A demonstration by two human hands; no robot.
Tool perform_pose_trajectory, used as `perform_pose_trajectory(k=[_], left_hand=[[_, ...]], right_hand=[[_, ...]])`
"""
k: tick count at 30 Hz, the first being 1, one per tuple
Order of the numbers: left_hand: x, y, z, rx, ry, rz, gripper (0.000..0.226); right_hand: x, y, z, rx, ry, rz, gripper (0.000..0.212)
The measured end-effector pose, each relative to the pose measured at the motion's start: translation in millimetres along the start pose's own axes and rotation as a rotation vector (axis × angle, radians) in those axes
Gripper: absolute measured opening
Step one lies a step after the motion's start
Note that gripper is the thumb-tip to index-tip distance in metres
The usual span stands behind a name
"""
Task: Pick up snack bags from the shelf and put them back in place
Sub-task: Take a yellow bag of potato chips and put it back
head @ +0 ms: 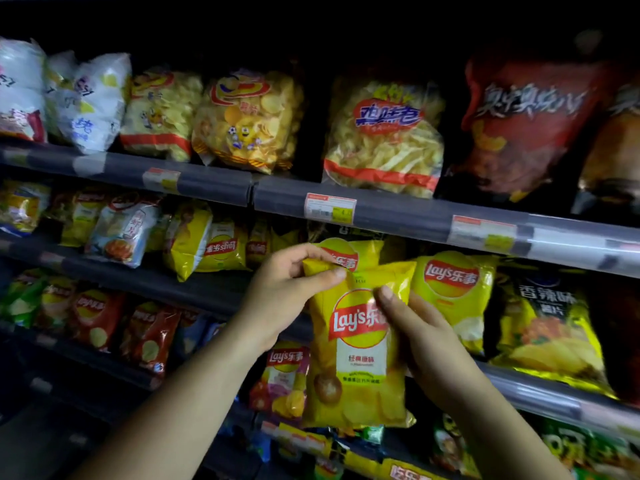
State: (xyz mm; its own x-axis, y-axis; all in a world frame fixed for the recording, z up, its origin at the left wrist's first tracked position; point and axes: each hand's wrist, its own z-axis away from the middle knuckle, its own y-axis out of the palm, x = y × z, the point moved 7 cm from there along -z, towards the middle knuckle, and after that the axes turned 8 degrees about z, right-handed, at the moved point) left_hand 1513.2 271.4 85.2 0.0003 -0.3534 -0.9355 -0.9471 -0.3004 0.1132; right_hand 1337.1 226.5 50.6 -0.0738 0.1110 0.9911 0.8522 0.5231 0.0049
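A yellow Lay's chip bag (356, 368) hangs upright in front of the middle shelf, held by both hands. My left hand (280, 292) pinches its top left corner between thumb and fingers. My right hand (422, 334) grips its right edge, thumb across the front near the logo. Directly behind it on the shelf stands another yellow Lay's bag (360, 252), and a third yellow Lay's bag (453, 292) stands to the right.
The dark shelf rail (398, 213) with price tags runs above the hands. Big bags of chips and fries fill the top shelf. A black and yellow spicy chip bag (547, 323) stands at the right. Red and purple Lay's bags sit on lower shelves.
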Motion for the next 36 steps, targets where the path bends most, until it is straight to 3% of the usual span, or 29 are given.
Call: perform_pose_trajectory(k=[2, 7, 14, 16, 19, 23, 26, 29, 31, 36], left_hand=[[3, 9, -2, 0.013, -0.005, 0.025, 0.011], [14, 21, -5, 0.027, -0.124, 0.155, 0.016], [27, 29, -6, 0.097, -0.247, 0.299, 0.020], [30, 26, -8, 0.067, -0.235, 0.299, 0.020], [33, 12, -10, 0.018, -0.230, 0.303, 0.021], [43, -24, -10, -0.069, -0.245, 0.302, 0.027], [53, -60, -4, -0.193, -0.208, 0.236, 0.034], [62, -75, 11, -0.119, -0.196, 0.080, 0.028], [68, -84, 15, -0.078, -0.192, -0.015, 0.038], [77, -150, -23, -0.238, -0.110, -0.088, 0.031]], right_hand=[[5, -10, 1, -0.052, -0.023, -0.002, 0.021], [5, -32, 6, -0.115, -0.002, -0.054, 0.019], [-4, -44, 9, -0.085, 0.061, 0.013, 0.037], [-11, -40, 13, -0.006, 0.081, 0.081, 0.044], [-35, -21, 23, 0.215, 0.182, 0.196, 0.072], [-45, -6, 13, 0.274, 0.200, 0.213, 0.054], [-43, 9, -6, 0.222, 0.173, 0.184, 0.050], [-39, 40, -36, 0.083, 0.117, 0.196, 0.043], [-36, 69, -61, 0.032, 0.076, 0.220, 0.036], [-51, 125, -125, -0.016, 0.109, 0.395, 0.059]])
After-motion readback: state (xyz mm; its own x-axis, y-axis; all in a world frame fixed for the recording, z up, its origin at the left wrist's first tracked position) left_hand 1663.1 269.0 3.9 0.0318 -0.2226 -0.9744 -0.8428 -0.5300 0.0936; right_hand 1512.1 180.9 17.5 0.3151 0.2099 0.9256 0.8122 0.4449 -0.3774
